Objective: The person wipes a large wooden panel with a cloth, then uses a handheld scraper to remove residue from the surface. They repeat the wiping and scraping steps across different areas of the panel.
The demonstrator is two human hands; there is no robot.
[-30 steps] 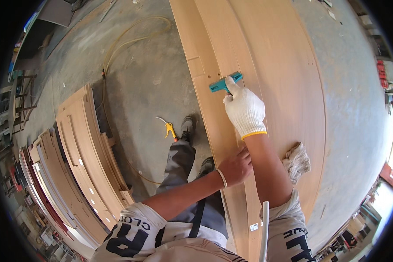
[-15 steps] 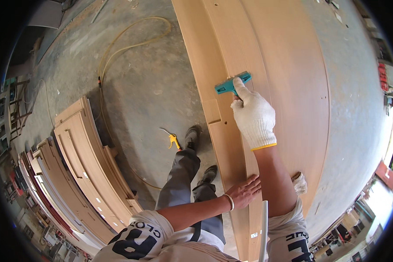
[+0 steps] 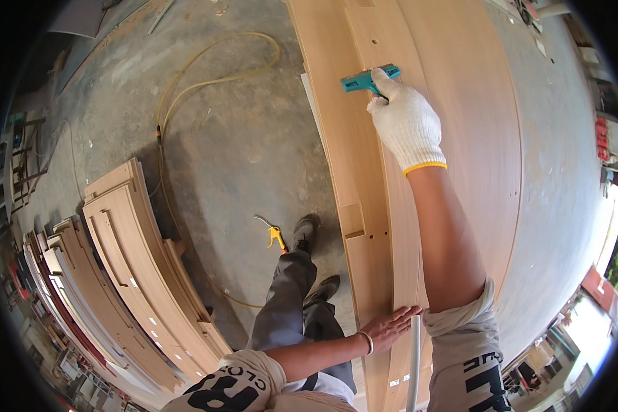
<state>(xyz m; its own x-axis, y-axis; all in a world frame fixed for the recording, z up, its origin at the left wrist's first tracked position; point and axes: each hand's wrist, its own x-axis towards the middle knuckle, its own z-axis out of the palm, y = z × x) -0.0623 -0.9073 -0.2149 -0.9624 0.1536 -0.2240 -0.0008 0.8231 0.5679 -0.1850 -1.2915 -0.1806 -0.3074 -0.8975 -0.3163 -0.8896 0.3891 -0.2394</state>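
In a white knitted glove with a yellow cuff, my right hand (image 3: pixel 410 130) grips a teal scraper (image 3: pixel 372 80) with a wide head. The scraper lies over the far part of a stack of long wood-grain panels (image 3: pixel 470 151), by a lengthwise edge between two boards. Bare and with a bangle at the wrist, my left hand (image 3: pixel 389 329) rests on the near part of the panels, fingers stretched out. A rectangular recess (image 3: pixel 352 218) and several small round holes show in the panel at the left.
A yellow air blow gun (image 3: pixel 275 237) lies on the concrete floor beside my shoes, joined to a looping hose (image 3: pixel 206 84). Stacks of cut panels (image 3: pixel 141 254) stand at the left. A pale tube (image 3: pixel 414 364) rises close to my right arm.
My right hand has slid the scraper farther away along the panels. My left hand has shifted slightly right and nearer. A whitish cloth-like thing beside my right forearm is now out of sight.
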